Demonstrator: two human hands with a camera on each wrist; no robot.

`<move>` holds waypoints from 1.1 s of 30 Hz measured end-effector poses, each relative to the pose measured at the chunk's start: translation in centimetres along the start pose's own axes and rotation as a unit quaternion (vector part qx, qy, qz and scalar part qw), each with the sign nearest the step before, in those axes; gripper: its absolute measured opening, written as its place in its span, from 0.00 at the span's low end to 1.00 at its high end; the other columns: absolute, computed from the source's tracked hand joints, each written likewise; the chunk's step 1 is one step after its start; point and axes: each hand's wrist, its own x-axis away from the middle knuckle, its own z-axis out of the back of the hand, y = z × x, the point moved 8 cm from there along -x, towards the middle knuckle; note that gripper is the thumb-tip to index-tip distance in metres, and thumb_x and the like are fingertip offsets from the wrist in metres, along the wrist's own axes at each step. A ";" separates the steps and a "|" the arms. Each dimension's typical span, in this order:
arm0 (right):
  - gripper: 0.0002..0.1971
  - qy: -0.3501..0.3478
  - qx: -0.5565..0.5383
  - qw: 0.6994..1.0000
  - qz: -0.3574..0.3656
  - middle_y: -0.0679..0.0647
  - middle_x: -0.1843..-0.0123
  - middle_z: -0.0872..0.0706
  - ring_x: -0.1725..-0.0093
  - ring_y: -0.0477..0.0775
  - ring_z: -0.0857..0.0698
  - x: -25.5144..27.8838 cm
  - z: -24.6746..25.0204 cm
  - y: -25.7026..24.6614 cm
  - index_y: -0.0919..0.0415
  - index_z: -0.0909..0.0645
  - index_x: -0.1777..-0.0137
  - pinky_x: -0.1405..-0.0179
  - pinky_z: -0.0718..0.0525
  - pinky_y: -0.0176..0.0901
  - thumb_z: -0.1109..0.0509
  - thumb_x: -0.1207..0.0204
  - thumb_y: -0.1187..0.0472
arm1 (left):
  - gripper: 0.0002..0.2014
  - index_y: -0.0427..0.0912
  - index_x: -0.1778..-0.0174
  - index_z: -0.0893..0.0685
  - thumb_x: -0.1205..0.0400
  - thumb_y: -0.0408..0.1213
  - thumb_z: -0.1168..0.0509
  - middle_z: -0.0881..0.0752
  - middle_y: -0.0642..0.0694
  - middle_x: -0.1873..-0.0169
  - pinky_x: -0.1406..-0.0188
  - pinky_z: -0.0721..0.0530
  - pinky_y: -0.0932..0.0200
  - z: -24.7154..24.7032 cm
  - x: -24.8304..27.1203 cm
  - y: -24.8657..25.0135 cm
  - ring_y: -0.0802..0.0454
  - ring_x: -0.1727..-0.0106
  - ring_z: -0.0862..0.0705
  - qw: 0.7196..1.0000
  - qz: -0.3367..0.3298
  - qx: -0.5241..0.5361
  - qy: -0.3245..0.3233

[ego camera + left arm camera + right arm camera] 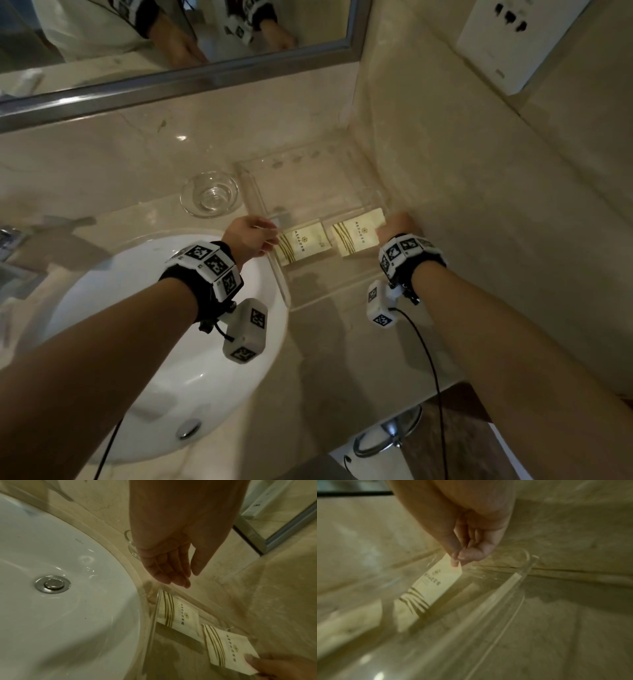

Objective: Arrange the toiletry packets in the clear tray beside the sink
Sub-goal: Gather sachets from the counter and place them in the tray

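Two cream toiletry packets with brown stripes lie side by side in the clear tray (260,205) right of the sink. My right hand (397,224) pinches the right packet (358,234) by its far right corner, thumb against fingertips (458,558); that packet (433,582) shows again in the right wrist view. The left packet (303,241) lies flat near the tray's left wall. My left hand (253,236) hovers just left of it with fingers (171,573) straight and relaxed, holding nothing. In the left wrist view both packets (180,612) (228,646) are visible.
A white round sink (164,308) with a chrome drain (188,428) sits to the left. A small clear glass dish (209,193) stands behind the sink, left of the tray. The marble side wall (479,205) runs close along the tray's right. A mirror (171,51) is at the back.
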 end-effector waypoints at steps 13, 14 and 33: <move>0.11 0.088 0.060 0.994 0.035 0.65 0.43 0.13 0.45 0.63 0.12 -1.4 0.3 -3.0 0.71 0.19 0.43 0.62 0.23 0.41 0.36 0.21 0.66 | 0.08 0.43 0.62 0.22 0.19 0.29 0.38 0.18 0.46 0.69 0.67 0.25 0.64 1.3 -1.1 -1.1 0.54 0.70 0.22 1.000 0.019 -0.004 0.022; 0.12 0.087 0.056 0.994 0.035 0.65 0.43 0.13 0.45 0.63 0.12 -1.3 0.3 -3.2 0.70 0.20 0.41 0.62 0.23 0.41 0.35 0.21 0.65 | 0.08 0.43 0.62 0.22 0.19 0.29 0.38 0.18 0.46 0.69 0.68 0.24 0.64 1.3 -1.1 -1.1 0.54 0.70 0.22 1.000 0.017 -0.004 0.023; 0.11 0.039 -0.051 0.946 0.319 0.57 0.65 0.20 0.62 0.58 0.21 13.0 -4.8 -19.1 0.60 0.22 0.58 0.61 0.22 0.45 0.40 0.19 0.55 | 0.12 0.44 0.66 0.24 0.19 0.27 0.40 0.19 0.45 0.70 0.71 0.26 0.65 12.6 4.7 -1.4 0.54 0.72 0.23 0.990 -0.015 0.073 0.119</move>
